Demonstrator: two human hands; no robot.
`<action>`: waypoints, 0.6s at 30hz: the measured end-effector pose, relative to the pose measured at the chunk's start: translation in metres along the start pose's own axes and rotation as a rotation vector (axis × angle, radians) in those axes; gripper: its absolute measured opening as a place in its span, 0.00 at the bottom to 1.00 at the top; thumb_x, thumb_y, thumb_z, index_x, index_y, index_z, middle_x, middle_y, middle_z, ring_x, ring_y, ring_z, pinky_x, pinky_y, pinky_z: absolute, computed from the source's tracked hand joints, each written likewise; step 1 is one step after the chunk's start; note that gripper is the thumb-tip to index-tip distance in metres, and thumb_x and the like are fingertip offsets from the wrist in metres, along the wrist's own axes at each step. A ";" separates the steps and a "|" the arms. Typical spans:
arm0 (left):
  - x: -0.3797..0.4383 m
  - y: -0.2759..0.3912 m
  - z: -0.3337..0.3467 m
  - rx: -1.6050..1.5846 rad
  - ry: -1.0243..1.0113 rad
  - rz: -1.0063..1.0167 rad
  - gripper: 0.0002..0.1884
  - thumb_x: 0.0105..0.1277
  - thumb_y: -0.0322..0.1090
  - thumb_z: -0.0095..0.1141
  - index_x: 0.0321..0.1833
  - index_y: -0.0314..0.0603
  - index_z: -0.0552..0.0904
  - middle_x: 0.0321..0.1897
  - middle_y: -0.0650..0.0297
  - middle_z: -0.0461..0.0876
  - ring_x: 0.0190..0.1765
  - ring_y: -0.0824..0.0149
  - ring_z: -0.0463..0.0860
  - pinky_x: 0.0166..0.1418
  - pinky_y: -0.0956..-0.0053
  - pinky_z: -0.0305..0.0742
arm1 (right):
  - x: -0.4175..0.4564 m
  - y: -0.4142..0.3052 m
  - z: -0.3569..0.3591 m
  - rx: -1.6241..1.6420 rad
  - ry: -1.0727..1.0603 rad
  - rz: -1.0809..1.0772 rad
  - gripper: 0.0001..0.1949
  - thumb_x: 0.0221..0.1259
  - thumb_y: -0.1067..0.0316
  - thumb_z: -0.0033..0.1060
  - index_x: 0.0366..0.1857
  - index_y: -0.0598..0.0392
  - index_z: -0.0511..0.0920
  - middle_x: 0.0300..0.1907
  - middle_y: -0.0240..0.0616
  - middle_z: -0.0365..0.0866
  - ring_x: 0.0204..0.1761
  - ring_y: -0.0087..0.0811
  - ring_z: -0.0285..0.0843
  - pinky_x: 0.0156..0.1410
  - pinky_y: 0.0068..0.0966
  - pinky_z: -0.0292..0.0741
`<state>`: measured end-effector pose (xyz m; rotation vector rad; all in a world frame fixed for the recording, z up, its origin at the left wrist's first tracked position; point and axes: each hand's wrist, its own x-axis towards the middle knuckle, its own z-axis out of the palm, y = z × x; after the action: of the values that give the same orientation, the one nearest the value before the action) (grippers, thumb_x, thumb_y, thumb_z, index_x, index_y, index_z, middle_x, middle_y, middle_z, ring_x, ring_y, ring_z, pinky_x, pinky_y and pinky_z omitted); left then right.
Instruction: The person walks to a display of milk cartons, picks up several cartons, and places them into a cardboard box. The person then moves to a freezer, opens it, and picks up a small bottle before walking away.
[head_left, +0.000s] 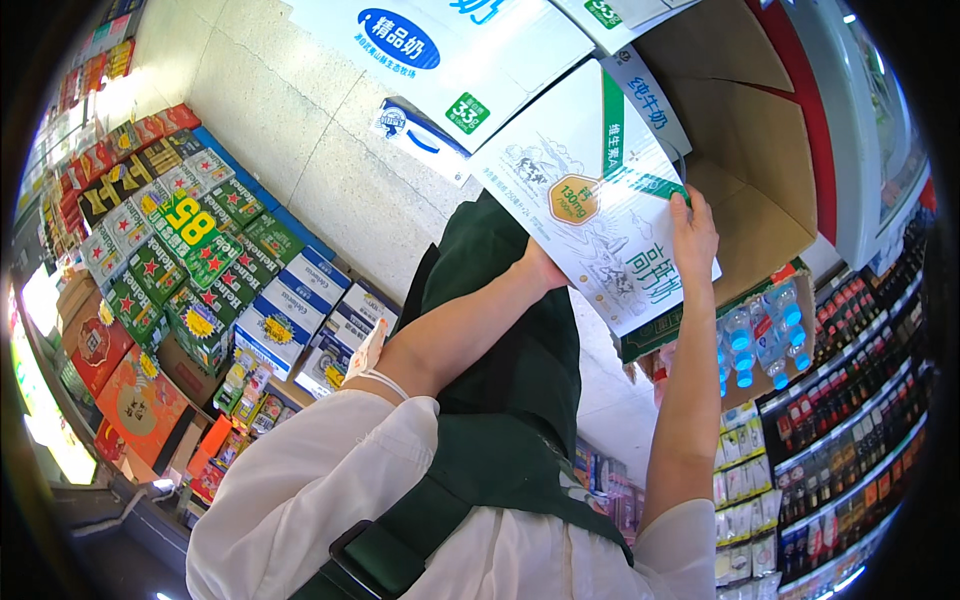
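A white and green milk carton box (585, 202) is held tilted between my two hands. My left hand (546, 264) supports its lower left edge, with the fingers mostly hidden beneath. On the right side edge, my right hand (694, 225) grips the box, the thumb on its printed face. Behind it stands an open brown cardboard box (757, 172), in which another white milk box (649, 97) partly shows. A larger white milk case (517, 45) lies just past the held box's upper left edge.
Stacked green beer cartons (187, 240) and blue and white cartons (296, 300) stand at left on the pale floor (337, 150). A blue and white box (420, 141) sits beneath the large case. Water bottles (761, 330) and shelves of small bottles (847, 420) are at right.
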<state>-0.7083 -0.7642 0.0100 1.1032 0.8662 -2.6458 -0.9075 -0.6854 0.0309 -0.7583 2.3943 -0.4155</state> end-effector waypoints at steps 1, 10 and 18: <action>-0.002 0.005 0.001 0.017 -0.012 -0.021 0.29 0.67 0.57 0.35 0.60 0.42 0.72 0.62 0.55 0.69 0.59 0.53 0.71 0.64 0.46 0.59 | 0.000 0.000 0.000 -0.024 -0.017 0.005 0.21 0.65 0.44 0.41 0.54 0.42 0.73 0.47 0.40 0.76 0.50 0.42 0.73 0.55 0.43 0.63; -0.002 0.083 -0.015 0.035 -0.018 0.394 0.28 0.69 0.56 0.35 0.59 0.41 0.72 0.57 0.52 0.73 0.56 0.51 0.73 0.59 0.49 0.67 | -0.014 -0.002 0.015 -0.198 0.017 -0.052 0.20 0.67 0.47 0.38 0.59 0.40 0.68 0.54 0.41 0.70 0.56 0.44 0.67 0.58 0.49 0.60; -0.029 0.112 0.017 0.121 0.143 0.521 0.37 0.69 0.63 0.22 0.64 0.37 0.65 0.64 0.50 0.65 0.66 0.47 0.63 0.68 0.50 0.55 | -0.016 -0.103 0.059 -0.231 0.289 -0.474 0.27 0.55 0.64 0.57 0.61 0.51 0.64 0.64 0.53 0.58 0.67 0.53 0.52 0.67 0.47 0.54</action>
<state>-0.6595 -0.8678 -0.0113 1.3423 0.3685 -2.2269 -0.8174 -0.7640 0.0385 -1.4716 2.5421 -0.4649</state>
